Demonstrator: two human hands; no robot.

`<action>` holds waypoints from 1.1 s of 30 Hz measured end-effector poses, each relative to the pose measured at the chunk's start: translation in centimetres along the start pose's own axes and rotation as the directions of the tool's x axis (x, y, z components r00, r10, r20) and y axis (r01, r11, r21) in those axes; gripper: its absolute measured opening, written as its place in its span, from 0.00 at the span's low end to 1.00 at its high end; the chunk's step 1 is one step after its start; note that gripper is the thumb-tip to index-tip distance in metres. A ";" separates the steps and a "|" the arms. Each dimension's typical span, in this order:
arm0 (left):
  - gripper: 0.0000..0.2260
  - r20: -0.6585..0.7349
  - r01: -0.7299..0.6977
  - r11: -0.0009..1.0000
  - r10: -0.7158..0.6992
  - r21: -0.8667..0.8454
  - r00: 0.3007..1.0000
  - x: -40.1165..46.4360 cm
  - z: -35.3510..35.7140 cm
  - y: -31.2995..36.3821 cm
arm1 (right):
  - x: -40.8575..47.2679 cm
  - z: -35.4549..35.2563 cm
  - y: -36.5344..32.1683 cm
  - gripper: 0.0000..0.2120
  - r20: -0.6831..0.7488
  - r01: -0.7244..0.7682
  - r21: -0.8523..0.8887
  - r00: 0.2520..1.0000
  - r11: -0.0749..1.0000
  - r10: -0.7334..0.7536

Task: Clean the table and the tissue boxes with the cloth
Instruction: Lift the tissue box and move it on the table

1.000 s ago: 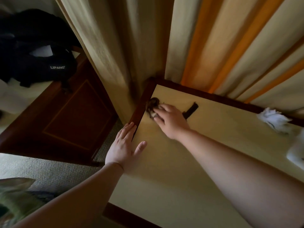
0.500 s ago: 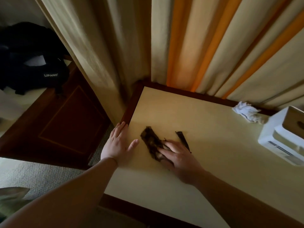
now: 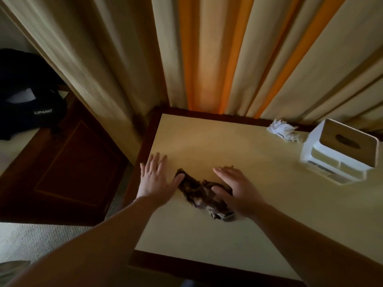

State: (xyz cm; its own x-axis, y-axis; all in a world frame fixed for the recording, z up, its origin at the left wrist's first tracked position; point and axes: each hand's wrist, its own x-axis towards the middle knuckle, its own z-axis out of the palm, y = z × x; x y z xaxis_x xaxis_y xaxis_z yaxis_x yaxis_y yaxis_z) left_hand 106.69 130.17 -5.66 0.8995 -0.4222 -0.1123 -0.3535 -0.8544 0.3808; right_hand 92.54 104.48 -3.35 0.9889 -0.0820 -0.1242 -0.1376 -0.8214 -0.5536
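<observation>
A dark brown cloth lies bunched on the pale yellow table, near its left side. My right hand presses flat on the cloth's right part, fingers straight and pointing left. My left hand lies flat on the table by the left edge, its thumb touching the cloth's left end. A white tissue box with a tan lid stands at the right. A crumpled white tissue lies beside it near the back edge.
Striped cream and orange curtains hang right behind the table. A dark wooden rim borders the table. To the left stands a low dark wooden cabinet with a black bag on it; pale carpet lies below.
My right hand dragged the cloth from the far left corner toward me across the table. The left hand stayed at the left edge, and the cloth now touches its thumb.
</observation>
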 end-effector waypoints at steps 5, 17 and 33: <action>0.43 0.048 -0.143 0.987 0.147 -0.076 0.988 2.0 0.8 7.5 | -1.1 -3.9 3.9 0.35 -0.160 -0.157 -0.083 0.977 0.984 0.142; 0.42 0.161 -0.418 0.884 0.452 -0.210 0.877 4.5 4.2 25.5 | -9.0 -12.7 13.4 0.31 -0.580 -0.535 -0.097 0.715 0.839 0.389; 0.49 0.343 -0.293 0.862 0.446 -0.414 0.827 8.8 8.6 39.9 | -10.8 -19.6 22.1 0.67 -0.359 -0.669 0.332 0.562 0.665 0.745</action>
State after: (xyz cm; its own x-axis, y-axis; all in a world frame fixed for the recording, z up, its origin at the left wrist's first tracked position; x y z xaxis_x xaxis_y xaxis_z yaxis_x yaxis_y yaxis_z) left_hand 98.32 89.78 0.61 0.4981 -0.8339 -0.2376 -0.4620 -0.4871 0.7411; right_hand 79.97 76.12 1.85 0.4736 -0.8608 -0.1865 -0.7718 -0.3036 -0.5587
